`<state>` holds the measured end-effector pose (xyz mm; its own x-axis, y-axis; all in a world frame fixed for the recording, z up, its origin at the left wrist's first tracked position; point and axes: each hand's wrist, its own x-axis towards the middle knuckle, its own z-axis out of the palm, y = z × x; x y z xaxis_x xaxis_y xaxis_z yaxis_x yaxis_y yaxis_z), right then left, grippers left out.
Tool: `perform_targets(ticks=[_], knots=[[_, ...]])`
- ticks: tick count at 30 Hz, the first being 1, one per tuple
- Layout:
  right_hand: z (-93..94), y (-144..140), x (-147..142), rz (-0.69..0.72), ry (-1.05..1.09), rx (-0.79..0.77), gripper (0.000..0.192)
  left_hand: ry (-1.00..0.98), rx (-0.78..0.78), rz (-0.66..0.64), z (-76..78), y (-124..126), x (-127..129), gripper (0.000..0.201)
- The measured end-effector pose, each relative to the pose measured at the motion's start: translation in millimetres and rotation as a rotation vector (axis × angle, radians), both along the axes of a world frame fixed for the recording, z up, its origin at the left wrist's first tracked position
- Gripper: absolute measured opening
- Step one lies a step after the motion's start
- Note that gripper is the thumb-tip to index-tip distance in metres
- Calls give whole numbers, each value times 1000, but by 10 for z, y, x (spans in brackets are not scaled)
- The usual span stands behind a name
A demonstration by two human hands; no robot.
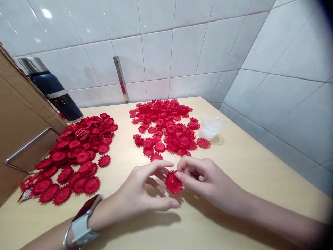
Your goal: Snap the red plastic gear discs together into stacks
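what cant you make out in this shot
Head view, the only one:
- Red flower piece: right hand fingertips cover its upper edge.
- Flask: base hidden behind cardboard box.
- Clear item: too washed out to identify.
- Right forearm: blurred at frame corner.

Tiled corner, pale wooden table

Glossy white wall tiles [182, 52] fill the upper frame and meet in a corner at right; a lamp glints at upper left. The light wooden table [247, 163] spans the lower frame.
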<state>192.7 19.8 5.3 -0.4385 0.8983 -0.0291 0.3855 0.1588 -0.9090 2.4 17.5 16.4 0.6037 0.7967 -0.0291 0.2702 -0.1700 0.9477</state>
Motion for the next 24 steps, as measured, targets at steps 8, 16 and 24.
perform_targets(ticks=[8,16,24], knots=[[-7,-21,-40,-52,170,-283,15,-73,-59,133,-58,-29,-13,25],[-7,-92,-18,-30,204,-223,15,-24,-48,174,-70,-24,-9,25],[-50,-89,-67,73,318,-335,16,3,40,134,-115,-43,-7,27]])
